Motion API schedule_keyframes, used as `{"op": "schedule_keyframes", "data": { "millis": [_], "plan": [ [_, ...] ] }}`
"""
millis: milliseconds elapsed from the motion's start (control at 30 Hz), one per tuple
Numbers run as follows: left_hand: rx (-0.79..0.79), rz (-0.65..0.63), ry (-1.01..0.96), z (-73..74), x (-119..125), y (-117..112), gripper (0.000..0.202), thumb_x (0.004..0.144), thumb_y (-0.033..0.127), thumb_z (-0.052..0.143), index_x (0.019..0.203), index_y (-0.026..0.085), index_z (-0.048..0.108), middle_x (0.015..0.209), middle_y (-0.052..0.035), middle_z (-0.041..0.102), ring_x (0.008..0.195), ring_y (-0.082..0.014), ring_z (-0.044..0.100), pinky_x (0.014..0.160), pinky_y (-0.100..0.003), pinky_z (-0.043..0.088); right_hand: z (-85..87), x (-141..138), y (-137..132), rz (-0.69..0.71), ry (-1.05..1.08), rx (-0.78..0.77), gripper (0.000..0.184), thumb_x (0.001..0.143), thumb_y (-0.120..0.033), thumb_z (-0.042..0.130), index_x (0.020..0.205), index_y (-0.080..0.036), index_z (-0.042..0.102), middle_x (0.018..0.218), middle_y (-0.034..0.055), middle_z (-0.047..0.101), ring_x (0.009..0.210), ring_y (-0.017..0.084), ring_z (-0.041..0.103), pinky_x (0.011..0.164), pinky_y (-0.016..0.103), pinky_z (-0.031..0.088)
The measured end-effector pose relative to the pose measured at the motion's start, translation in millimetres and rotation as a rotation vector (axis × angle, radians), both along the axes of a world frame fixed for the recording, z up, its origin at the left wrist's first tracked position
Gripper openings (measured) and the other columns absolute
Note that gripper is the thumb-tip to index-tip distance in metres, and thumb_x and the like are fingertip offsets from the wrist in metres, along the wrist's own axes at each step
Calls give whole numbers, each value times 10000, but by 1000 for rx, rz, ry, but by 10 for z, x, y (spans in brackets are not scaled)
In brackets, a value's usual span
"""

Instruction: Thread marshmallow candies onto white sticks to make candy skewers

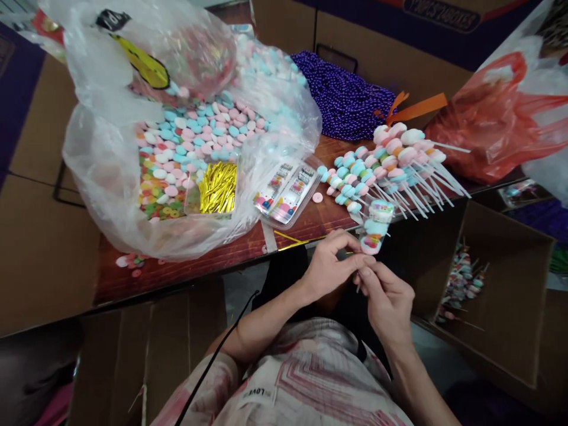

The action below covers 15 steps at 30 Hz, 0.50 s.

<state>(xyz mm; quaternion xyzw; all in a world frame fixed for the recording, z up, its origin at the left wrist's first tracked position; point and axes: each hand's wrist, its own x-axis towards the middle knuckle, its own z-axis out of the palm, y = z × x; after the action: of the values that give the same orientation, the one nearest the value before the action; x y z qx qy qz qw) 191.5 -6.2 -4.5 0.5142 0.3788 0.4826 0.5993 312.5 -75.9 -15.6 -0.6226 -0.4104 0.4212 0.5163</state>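
Observation:
A marshmallow-like candy stick (377, 228) in a clear printed wrapper stands up from my two hands, with pastel blue, white and pink pieces showing. My left hand (335, 260) is closed, thumb and forefinger pinching at the bottom of the wrapper. Close against it, my right hand (387, 291) pinches the same spot, and a short bit of white stick pokes out below the fingers. Whether a tie is between the fingertips is hidden. Just beyond lies a pile of unwrapped candy sticks (394, 165) with white sticks. Gold twist ties (218, 188) fill a small clear box to the left.
A large clear plastic bag (102, 195) of pastel candies lies open on the wooden table (119, 281). Printed wrappers (288, 192) sit in a clear tray. Purple beads (341, 97) and a red bag (488, 130) are behind. An open carton (506, 296) holds wrapped sticks.

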Motion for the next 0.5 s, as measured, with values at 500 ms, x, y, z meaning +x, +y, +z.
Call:
{"op": "schedule_keyframes", "data": {
  "millis": [500],
  "plan": [
    [295,271,1076,-205,-960,1069,158,775,101,649,682,210,583,738,-15,603,696,-180,523,683,-314,384,-466,1224,134,-798,248,5,95,661,-185,707,755,-180,698,623,-15,591,451,78,412,445,244,307]
  ]
}}
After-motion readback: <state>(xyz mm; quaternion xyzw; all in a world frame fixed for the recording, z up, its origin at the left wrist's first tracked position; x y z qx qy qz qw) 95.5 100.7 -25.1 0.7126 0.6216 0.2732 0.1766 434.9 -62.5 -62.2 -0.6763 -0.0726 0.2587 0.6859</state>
